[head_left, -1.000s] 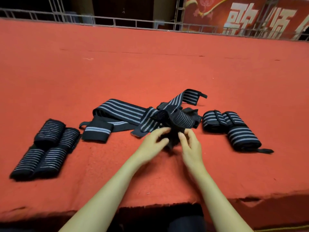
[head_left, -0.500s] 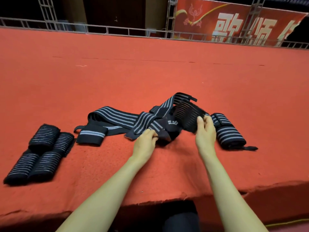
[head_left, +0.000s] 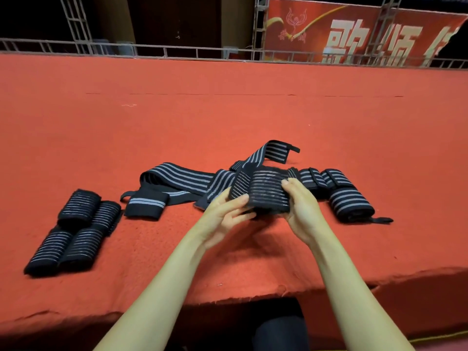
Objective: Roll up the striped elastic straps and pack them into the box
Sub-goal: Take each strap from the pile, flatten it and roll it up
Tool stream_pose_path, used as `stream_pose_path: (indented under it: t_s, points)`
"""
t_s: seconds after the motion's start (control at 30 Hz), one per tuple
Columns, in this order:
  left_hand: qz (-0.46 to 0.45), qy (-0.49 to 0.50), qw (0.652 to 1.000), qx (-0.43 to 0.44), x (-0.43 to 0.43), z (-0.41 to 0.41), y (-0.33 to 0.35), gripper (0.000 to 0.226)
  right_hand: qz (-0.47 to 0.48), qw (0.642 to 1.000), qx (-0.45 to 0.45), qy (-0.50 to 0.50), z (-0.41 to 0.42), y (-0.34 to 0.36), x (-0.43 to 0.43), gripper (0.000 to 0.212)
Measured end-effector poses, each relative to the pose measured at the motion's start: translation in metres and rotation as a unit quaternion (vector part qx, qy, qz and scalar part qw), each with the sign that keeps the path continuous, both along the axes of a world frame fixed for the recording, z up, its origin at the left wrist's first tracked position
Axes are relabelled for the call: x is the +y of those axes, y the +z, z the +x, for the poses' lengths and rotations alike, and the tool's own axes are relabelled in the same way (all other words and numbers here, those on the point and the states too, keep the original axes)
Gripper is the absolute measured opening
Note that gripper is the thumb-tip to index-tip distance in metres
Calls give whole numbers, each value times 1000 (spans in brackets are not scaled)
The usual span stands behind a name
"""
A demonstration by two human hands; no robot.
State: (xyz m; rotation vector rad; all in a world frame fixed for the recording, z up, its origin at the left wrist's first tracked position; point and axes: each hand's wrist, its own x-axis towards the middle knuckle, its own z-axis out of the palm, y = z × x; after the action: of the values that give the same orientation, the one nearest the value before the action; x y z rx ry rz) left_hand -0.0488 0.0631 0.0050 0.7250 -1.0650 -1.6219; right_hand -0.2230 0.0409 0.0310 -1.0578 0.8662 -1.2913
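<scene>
— Since half a second ago we have brought our left hand [head_left: 222, 214] across to join our right hand [head_left: 301, 209] on the striped strap [head_left: 268, 193], raised over the desk [head_left: 228, 117].
— And left to right?
— Four rolled straps [head_left: 73, 231] lie at lower left, loose straps [head_left: 182, 182] at centre. Our left hand pinches the striped strap's left edge, our right hand grips its right edge; more rolls [head_left: 350, 202] sit right of them.

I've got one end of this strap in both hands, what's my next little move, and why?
Probably turn the held end over on itself to begin the roll. Both the left hand and right hand pinch one end of the strap, while the rest lies loose on the red cloth beside finished rolls.
</scene>
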Motion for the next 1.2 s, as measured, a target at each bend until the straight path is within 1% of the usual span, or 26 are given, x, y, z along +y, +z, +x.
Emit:
stream_pose_path:
  t_s: [0.03,0.1,0.13,0.2,0.23,0.27,0.3,0.33,0.37,0.4,0.47,0.53,0.6,0.7,0.8,0.87,0.9,0.93,0.97,1.0,1.03,1.07,1.1,1.13,1.17,1.2]
  points:
    - [4,-2,1000,-3,4,2,1,48,-15,999,40,13,2,-5,1,13]
    - [-1,29,998,-60,10,1,-3,42,-27,991,116,64,6,-15,7,14]
    - [-7,70,993,-92,11,1,-7,37,-22,985,140,97,8,-19,10,16]
    - [-15,166,976,-142,10,6,-17,30,-3,978,152,140,10,-24,15,22]
    - [-16,203,965,-165,10,11,-20,29,0,979,150,136,10,-25,16,24]
    - [-17,228,955,-189,10,17,-23,30,-19,980,170,103,8,-28,15,24]
    - [-16,240,948,-210,11,24,-26,32,-62,968,237,46,4,-32,10,24]
    - [-12,240,945,-221,13,29,-27,32,-114,937,330,-8,-1,-38,3,27]
    - [-3,233,947,-222,16,33,-28,32,-159,894,417,-39,-5,-46,-4,35]
    - [4,225,950,-218,19,35,-28,32,-188,857,479,-44,-8,-54,-13,44]
    - [14,222,953,-208,23,37,-28,32,-193,806,559,-20,-9,-70,-29,54]
    - [33,238,954,-176,24,37,-30,30,-187,768,613,16,-1,-81,-41,52]
    - [62,271,949,-147,25,39,-32,29,-163,765,623,36,7,-89,-44,49]
    - [94,301,936,-157,28,44,-41,28,-139,777,614,27,11,-101,-40,45]
    - [106,313,929,-167,33,48,-47,31,-108,827,551,-11,8,-101,-39,37]
    - [105,331,921,-177,37,52,-47,28,-56,861,497,-89,4,-93,-43,37]
    - [103,342,916,-182,38,56,-47,28,-31,870,476,-129,1,-87,-45,38]
    - [101,348,913,-186,41,61,-47,29,-23,870,468,-152,-2,-82,-47,39]
    - [98,348,909,-210,44,67,-47,28,-30,863,483,-145,-4,-80,-47,41]
    - [94,343,899,-256,48,72,-47,28,-40,845,522,-110,-4,-78,-46,44]
    - [95,333,877,-333,51,76,-48,31,-46,816,573,-60,-3,-78,-44,51]
    - [95,322,839,-428,54,79,-49,39,-45,785,618,-13,0,-79,-40,60]
    - [87,318,783,-527,57,79,-51,52,-41,760,649,22,3,-79,-35,69]
    - [62,322,718,-613,60,78,-54,66,-39,745,665,37,7,-78,-28,74]
    - [23,337,660,-671,62,76,-58,75,-49,737,674,33,10,-75,-19,73]
    - [-28,352,622,-699,63,74,-59,79,-70,732,678,18,13,-73,-10,68]
